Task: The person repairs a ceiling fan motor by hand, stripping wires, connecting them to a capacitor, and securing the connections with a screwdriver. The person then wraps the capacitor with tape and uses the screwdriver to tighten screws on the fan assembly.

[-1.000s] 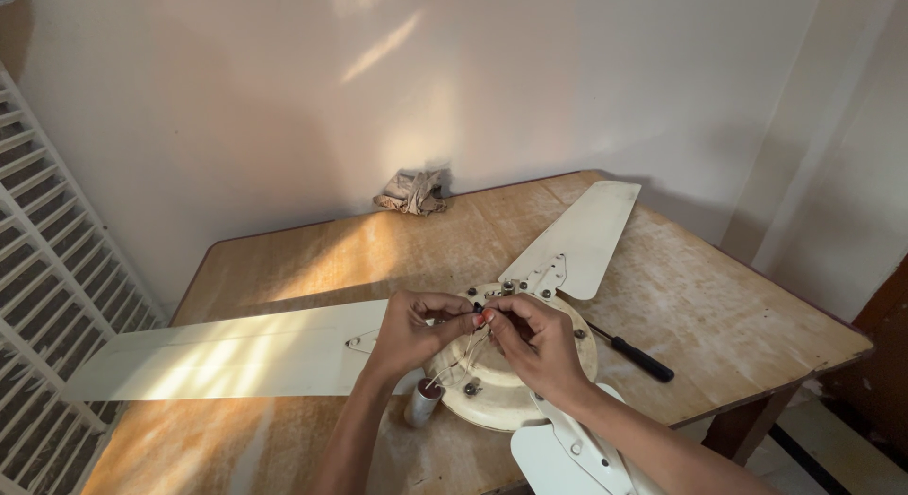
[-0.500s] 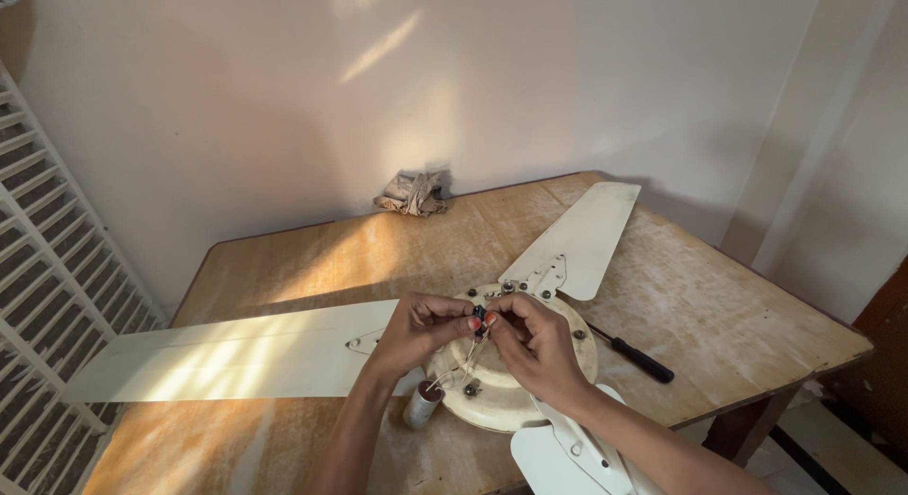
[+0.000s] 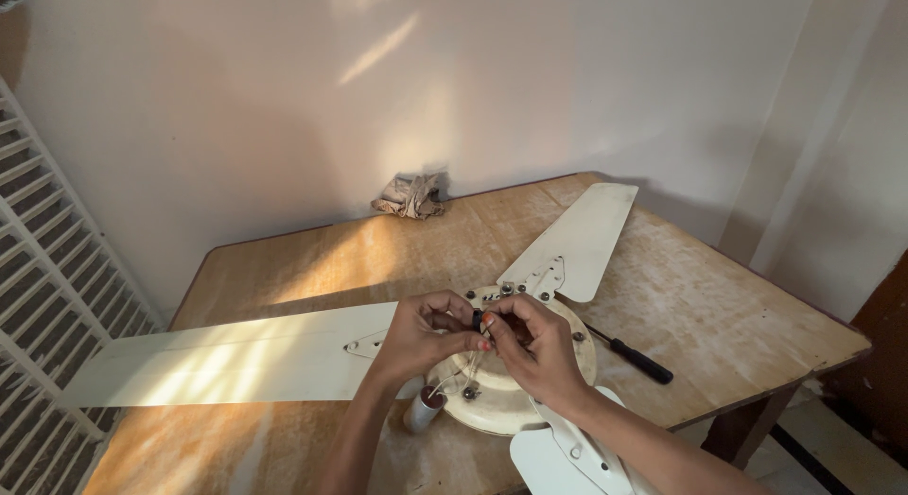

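Note:
A cream ceiling fan lies on the wooden table point(image 3: 738, 306), its round motor housing point(image 3: 492, 400) under my hands. My left hand point(image 3: 416, 339) and my right hand point(image 3: 534, 348) meet above the housing, fingertips pinched together on a small dark part with thin wires point(image 3: 470, 363) running down to the motor. One long blade point(image 3: 236, 358) reaches left, another blade point(image 3: 577, 240) points to the far right, and a third blade point(image 3: 558, 457) comes toward me under my right forearm. A small white cylinder point(image 3: 423, 410) hangs beside the housing.
A black-handled screwdriver point(image 3: 636, 356) lies right of the motor. A crumpled rag point(image 3: 410, 196) sits at the table's far edge by the wall. A white metal grille point(image 3: 47, 296) stands on the left. The table's right corner point(image 3: 856, 342) drops to the floor.
Both hands stay pinched over the motor with only slight finger movement. The fan and tools have not moved.

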